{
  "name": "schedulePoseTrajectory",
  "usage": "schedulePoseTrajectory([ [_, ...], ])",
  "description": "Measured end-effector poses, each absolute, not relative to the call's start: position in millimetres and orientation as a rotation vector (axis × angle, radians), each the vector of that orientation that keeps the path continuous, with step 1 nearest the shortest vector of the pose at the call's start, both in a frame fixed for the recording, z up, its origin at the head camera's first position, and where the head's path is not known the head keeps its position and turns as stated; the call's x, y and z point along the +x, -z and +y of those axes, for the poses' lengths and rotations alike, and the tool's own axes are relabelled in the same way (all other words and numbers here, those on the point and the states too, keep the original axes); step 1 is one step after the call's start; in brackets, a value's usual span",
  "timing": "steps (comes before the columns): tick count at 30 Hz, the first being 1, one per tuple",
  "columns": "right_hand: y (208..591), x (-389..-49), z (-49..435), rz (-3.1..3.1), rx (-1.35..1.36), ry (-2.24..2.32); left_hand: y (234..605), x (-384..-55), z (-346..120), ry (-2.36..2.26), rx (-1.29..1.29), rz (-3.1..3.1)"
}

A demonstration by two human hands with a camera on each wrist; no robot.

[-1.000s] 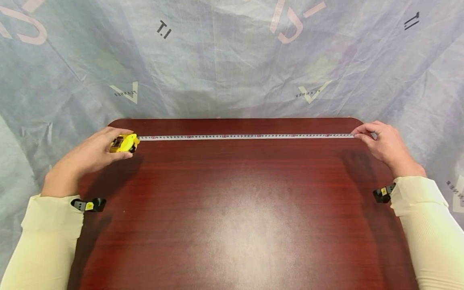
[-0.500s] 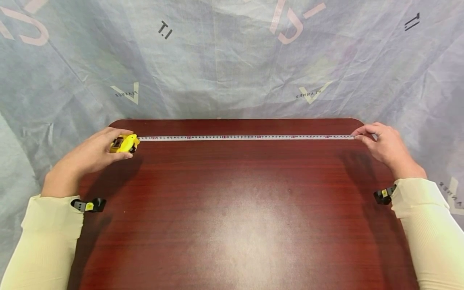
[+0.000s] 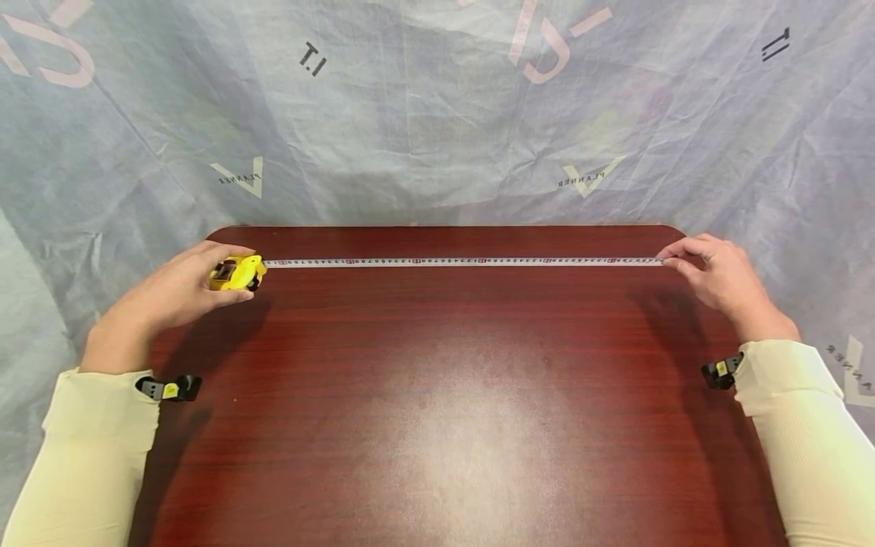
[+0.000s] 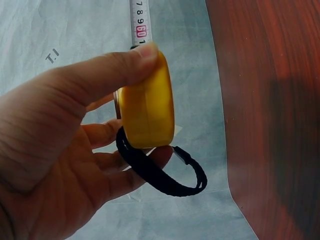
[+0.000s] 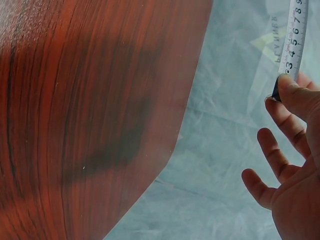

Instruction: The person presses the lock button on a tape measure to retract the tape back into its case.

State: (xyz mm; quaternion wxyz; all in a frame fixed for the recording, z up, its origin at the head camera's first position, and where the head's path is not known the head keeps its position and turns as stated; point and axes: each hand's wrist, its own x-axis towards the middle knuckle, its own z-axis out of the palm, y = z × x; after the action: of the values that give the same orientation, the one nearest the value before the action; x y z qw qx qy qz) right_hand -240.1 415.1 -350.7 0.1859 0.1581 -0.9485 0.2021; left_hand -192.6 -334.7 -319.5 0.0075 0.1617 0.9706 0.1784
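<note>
In the head view, my left hand (image 3: 174, 287) grips the yellow case of a tape measure (image 3: 247, 273) at the table's far left. The case appears from its edge in the left wrist view, thumb on top, with a black wrist strap (image 4: 162, 182) looped below. From it the white tape blade (image 3: 444, 263) runs straight across to my right hand (image 3: 728, 285), which pinches its end between thumb and index finger. The right wrist view has the dark end tab (image 5: 275, 90) under the thumb; the other fingers are spread apart. A pink 60 mark shows on the blade near the case.
A reddish-brown wooden table (image 3: 437, 365) with rounded far corners lies under the tape. Behind it hangs a grey printed sheet (image 3: 410, 114). Small black wrist cameras sit at the left cuff (image 3: 102, 403) and right cuff (image 3: 789, 372). Shadows of both hands fall on the tabletop.
My right hand has shifted slightly left with the tape's end, and my left hand with the case slightly right. The marks on the blade have slid a little toward the case.
</note>
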Motion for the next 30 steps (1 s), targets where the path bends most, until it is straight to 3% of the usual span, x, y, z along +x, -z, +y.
schedulePoseTrajectory([
  [30,352.4,-242.9,408.6,-2.641,0.494,-0.629,314.6,-186.5,-329.8,-0.54,0.451,3.071],
])
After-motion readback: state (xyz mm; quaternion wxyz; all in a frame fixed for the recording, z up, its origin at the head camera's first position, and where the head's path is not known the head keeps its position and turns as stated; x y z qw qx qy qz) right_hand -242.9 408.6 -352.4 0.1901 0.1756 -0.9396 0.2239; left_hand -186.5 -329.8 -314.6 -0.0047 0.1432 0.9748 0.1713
